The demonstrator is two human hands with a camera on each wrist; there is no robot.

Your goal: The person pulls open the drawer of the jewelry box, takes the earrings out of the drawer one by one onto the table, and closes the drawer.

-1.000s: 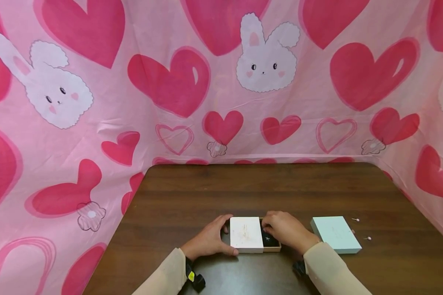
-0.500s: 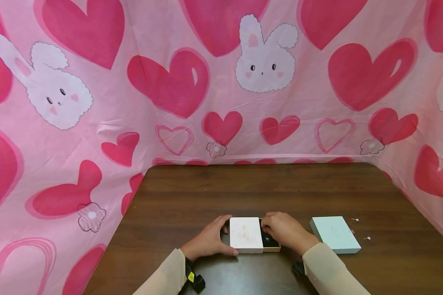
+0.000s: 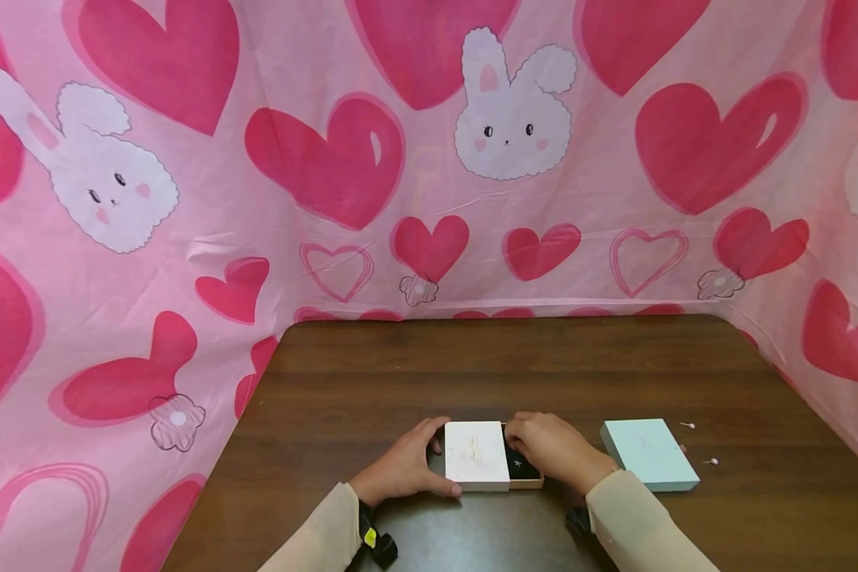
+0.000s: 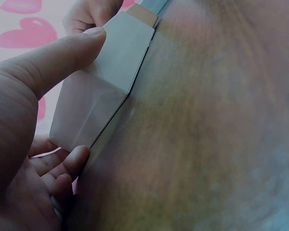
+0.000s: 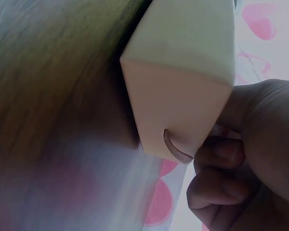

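Note:
A white jewelry box (image 3: 475, 454) lies on the table, its drawer (image 3: 527, 483) slid partly out to the right. My left hand (image 3: 404, 469) holds the sleeve from the left, thumb along the near side and fingers around the far corner. Inside the drawer is a black insert (image 3: 520, 467) with a small silver star on it. My right hand (image 3: 556, 446) reaches over the drawer with curled fingers, its fingertips at the insert's far part. What they may pinch is hidden. A ribbon pull tab (image 5: 176, 147) shows on the drawer's end in the right wrist view.
To the right rests a closed mint-green box (image 3: 651, 454). Beyond it lie two small pearl-headed pieces (image 3: 690, 427), apart from each other, on the brown wooden table (image 3: 500, 357). A pink heart-and-rabbit cloth (image 3: 429, 183) hangs behind and at the sides.

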